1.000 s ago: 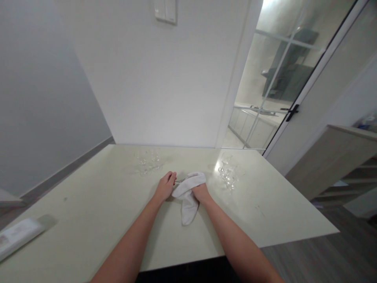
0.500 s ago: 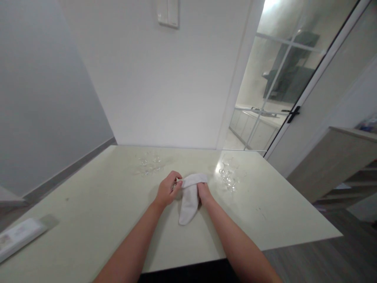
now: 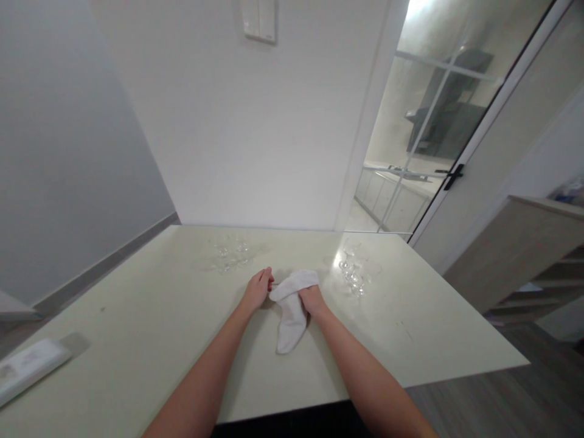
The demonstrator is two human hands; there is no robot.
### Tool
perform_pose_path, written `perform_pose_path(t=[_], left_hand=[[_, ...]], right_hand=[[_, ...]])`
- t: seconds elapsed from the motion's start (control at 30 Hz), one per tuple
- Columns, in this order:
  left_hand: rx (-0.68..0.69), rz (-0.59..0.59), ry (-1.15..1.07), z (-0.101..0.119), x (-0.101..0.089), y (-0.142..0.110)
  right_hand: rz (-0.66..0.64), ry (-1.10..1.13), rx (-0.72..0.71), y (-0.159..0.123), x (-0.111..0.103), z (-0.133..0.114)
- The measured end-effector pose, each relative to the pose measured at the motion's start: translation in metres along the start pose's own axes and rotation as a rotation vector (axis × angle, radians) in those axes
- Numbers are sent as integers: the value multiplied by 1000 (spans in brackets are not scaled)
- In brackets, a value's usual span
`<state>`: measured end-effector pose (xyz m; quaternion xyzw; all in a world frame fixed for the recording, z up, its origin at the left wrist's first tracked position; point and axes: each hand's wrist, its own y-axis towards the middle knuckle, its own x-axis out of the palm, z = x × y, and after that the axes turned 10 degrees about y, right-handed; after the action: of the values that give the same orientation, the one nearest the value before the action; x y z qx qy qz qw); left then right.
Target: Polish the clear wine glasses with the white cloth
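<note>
In the middle of the pale table, my right hand (image 3: 314,299) is closed on a white cloth (image 3: 292,322), which drapes down toward me with its top edge folded over. My left hand (image 3: 259,288) is at the cloth's left side, fingers closed on a thin stem (image 3: 275,283). This looks like part of a small stemmed glass, its other end hidden by the cloth. Clear stemmed glasses form a group (image 3: 232,250) behind my left hand. Another group of clear glasses (image 3: 353,274) is to the right of my right hand.
A white power strip or box (image 3: 31,368) lies at the table's left edge. Behind the table (image 3: 150,316) rises a white wall with a switch plate (image 3: 259,21). A glazed door with a black handle (image 3: 452,176) and a wooden shelf unit (image 3: 524,255) are at the right.
My left hand has turned and drawn slightly left, its fingers closing further. The cloth has shifted slightly left with my right hand, its fold now drooping toward the left.
</note>
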<state>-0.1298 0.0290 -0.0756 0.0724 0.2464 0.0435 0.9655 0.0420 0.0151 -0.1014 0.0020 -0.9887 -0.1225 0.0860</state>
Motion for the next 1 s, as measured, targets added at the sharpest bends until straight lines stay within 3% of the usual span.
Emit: perform_pose_path(t=[0.07, 0.53, 1.0], left_hand=[[-43, -12, -11, -4, 1, 3], [2, -25, 30, -8, 1, 2], [2, -9, 44, -1, -1, -1]], right_hand=[[-31, 1, -24, 1, 0, 2], [-18, -7, -37, 1, -1, 3], [-11, -8, -18, -1, 0, -4]])
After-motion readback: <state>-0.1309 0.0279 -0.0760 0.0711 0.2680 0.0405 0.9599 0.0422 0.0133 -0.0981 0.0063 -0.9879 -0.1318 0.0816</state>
